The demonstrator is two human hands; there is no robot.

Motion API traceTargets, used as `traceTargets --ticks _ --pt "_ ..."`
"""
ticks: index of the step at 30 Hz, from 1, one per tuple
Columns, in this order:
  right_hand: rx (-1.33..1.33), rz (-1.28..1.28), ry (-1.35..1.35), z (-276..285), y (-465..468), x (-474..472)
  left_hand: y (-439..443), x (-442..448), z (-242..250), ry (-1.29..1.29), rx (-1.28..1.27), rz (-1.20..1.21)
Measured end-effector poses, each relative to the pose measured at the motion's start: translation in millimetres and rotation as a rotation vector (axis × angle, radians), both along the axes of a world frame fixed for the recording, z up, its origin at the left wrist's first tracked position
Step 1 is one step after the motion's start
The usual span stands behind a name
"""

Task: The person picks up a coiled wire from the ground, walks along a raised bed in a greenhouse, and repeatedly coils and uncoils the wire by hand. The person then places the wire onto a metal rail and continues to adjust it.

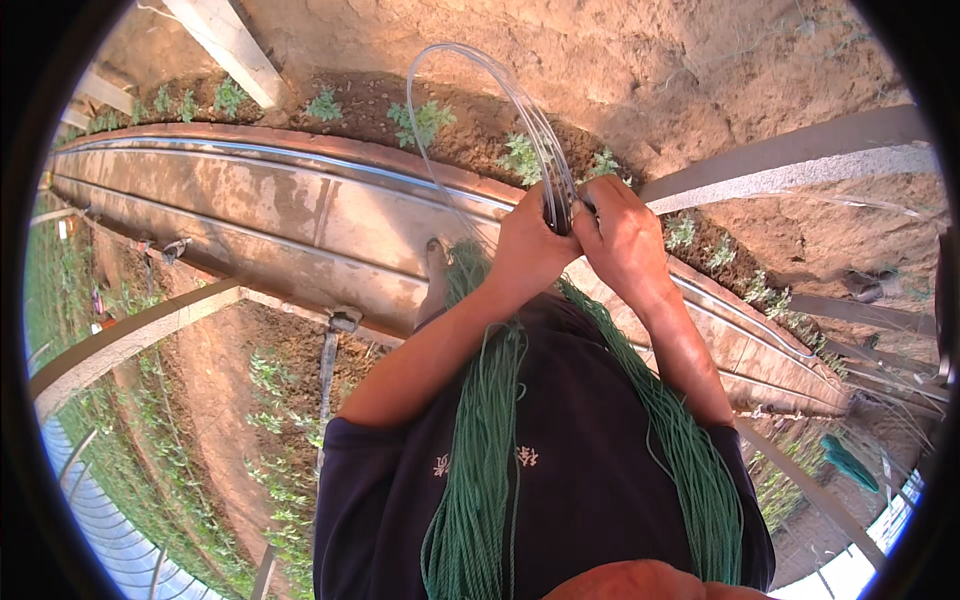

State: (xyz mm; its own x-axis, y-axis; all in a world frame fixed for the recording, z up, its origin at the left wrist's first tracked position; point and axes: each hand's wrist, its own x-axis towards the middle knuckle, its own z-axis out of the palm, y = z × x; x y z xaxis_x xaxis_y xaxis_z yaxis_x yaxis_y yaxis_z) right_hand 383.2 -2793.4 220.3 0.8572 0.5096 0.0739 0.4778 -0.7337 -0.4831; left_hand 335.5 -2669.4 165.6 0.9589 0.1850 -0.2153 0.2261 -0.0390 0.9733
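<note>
My left hand [538, 240] is closed around a looped bundle of clear plastic line [517, 94], which arches up and away from the fist. My right hand [619, 229] meets it at the same bundle, its thumb and fingers pinching there; the exact grip is partly hidden. Something dark shows between the hands, too small to name. A thick hank of green twine [480, 450] hangs down the left side of my dark shirt [592, 480], and more green twine [675, 442] runs down the right side.
Below me runs a concrete walkway [360, 217] with pipes along it. Young plants [424, 124] grow in soil beside an earthen wall [600, 60]. Concrete posts [787, 161] slant in at both sides. Crop rows [277, 420] stand at the lower left; another green bundle [847, 463] is at the lower right.
</note>
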Motion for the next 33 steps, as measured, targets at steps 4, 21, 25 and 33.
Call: traceTargets --ticks 4,21,25,33 --pt "0.168 -0.043 0.091 -6.8 -2.6 2.0 3.6 -3.2 0.1 0.012 0.032 -0.042" --pt "0.493 -0.169 0.487 -37.5 -8.4 -8.8 22.7 -13.3 -13.6 0.008 0.038 -0.146" --pt "0.545 -0.177 0.551 -33.8 -6.6 -12.8 25.2 -19.5 -5.8 0.009 -0.018 -0.164" --pt "0.406 -0.139 0.414 -31.4 -3.3 -13.5 30.7 -24.4 -0.9 0.033 0.189 -0.217"
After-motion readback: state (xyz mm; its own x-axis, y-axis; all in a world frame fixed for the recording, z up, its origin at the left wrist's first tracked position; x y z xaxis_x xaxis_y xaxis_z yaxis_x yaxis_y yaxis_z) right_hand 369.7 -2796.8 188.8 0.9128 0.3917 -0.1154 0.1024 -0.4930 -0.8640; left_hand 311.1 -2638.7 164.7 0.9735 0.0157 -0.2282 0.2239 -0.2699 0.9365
